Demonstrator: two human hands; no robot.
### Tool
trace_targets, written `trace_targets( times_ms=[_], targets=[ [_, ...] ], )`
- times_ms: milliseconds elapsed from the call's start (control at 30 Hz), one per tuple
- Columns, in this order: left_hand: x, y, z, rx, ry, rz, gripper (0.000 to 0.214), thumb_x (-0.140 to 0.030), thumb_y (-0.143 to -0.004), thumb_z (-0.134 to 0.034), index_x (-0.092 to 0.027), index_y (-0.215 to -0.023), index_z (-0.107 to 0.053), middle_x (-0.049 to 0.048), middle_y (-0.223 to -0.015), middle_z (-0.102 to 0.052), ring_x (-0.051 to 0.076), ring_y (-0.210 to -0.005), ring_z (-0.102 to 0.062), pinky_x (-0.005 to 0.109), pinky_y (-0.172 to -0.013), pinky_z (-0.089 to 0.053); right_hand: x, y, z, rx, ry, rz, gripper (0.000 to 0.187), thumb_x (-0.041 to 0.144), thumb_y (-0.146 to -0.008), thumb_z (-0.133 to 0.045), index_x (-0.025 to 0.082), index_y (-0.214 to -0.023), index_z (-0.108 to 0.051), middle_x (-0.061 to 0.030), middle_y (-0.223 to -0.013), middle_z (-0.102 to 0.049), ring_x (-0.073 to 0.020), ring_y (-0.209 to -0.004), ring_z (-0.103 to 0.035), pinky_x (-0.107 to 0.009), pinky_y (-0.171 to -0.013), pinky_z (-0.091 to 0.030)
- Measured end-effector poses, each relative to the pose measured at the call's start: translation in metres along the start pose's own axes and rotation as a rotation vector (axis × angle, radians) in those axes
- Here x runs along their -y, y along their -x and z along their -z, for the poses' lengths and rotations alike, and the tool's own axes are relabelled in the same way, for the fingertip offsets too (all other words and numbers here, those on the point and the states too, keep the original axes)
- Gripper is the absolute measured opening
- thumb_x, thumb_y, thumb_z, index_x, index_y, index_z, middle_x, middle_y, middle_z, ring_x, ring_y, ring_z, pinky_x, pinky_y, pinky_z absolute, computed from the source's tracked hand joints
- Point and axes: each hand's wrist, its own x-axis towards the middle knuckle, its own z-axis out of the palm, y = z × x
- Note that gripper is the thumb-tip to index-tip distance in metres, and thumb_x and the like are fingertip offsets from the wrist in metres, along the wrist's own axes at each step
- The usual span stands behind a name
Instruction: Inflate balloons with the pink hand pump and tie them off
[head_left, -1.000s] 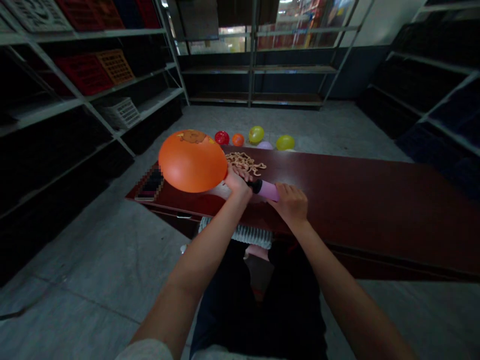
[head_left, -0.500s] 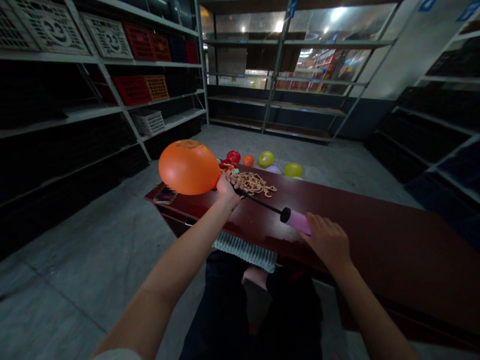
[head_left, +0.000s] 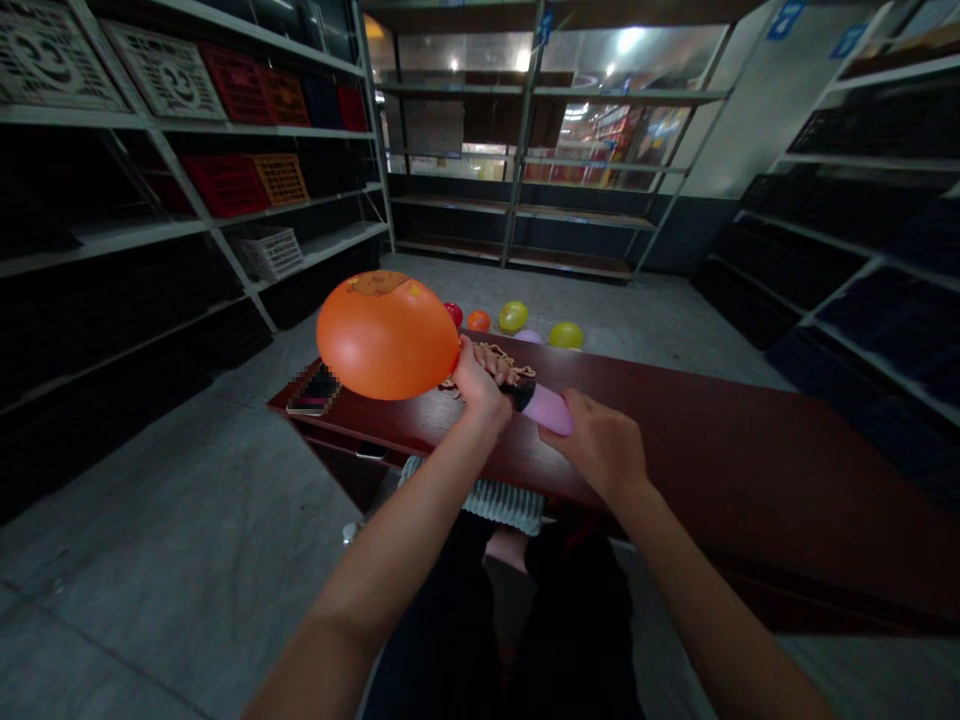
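An inflated orange balloon (head_left: 386,335) with a brown print on top is above the left part of the dark red table (head_left: 720,430). My left hand (head_left: 484,385) is closed around its neck and the near end of a hand balloon pump (head_left: 549,408); the fingers hide the joint. My right hand (head_left: 604,440) grips the pump's pink barrel, whose black end sits close to my left hand. Behind my left fingers lies a pile of tan, curly strips (head_left: 525,371), partly covered.
A blurred dark flat object (head_left: 315,390) lies at the table's left end. Yellow balloons (head_left: 514,317), a small orange balloon (head_left: 478,321) and a red balloon (head_left: 454,313) are on the floor beyond. Shelves with crates (head_left: 234,85) stand left.
My right hand has pushed the pink barrel left towards my left hand, so the black rod no longer shows. The orange balloon looks slightly larger. The view has shifted a little.
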Motion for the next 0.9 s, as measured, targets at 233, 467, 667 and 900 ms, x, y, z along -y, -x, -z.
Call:
trace_targets(
  times_ms=[233, 467, 667, 900],
  targets=[
    [0.0, -0.004, 0.016, -0.054, -0.005, 0.073, 0.043, -0.03, -0.096, -0.044, -0.02, -0.059, -0.025, -0.007, -0.046, -0.024, 0.006, -0.033, -0.022, 0.022, -0.037, -0.018, 0.009, 0.003, 0.001, 0.0, 0.027, 0.087, 0.028, 0.046, -0.085, -0.058, 0.019, -0.093, -0.056, -0.0071, -0.086, -0.07, -0.0215, -0.072, -0.065, -0.03, -0.057, -0.029],
    [-0.007, -0.025, 0.035, -0.133, -0.101, 0.107, 0.037, -0.021, -0.094, -0.041, -0.02, -0.061, -0.025, -0.0074, -0.046, -0.023, 0.006, -0.033, -0.022, 0.022, -0.039, -0.017, -0.023, 0.031, -0.026, -0.027, 0.086, 0.125, 0.032, 0.049, -0.089, -0.053, 0.018, -0.096, -0.059, -0.0065, -0.082, -0.069, -0.0198, -0.068, -0.064, -0.03, -0.058, -0.03],
    [-0.025, -0.047, 0.043, -0.121, -0.09, 0.136, 0.038, -0.024, -0.094, -0.04, -0.02, -0.06, -0.025, -0.0071, -0.046, -0.023, 0.007, -0.033, -0.022, 0.023, -0.039, -0.018, -0.066, 0.047, -0.039, -0.11, 0.136, 0.183, 0.037, 0.049, -0.089, -0.053, 0.016, -0.105, -0.062, -0.0091, -0.086, -0.07, -0.0209, -0.07, -0.065, -0.031, -0.062, -0.036],
    [-0.022, -0.034, 0.031, -0.14, -0.107, -0.004, 0.041, -0.029, -0.097, -0.042, -0.02, -0.06, -0.026, -0.0069, -0.048, -0.026, 0.006, -0.034, -0.024, 0.022, -0.038, -0.021, -0.067, 0.047, -0.042, -0.083, 0.059, 0.113, 0.03, 0.047, -0.086, -0.054, 0.019, -0.097, -0.061, -0.0057, -0.08, -0.07, -0.0206, -0.066, -0.066, -0.029, -0.058, -0.036]
  ],
)
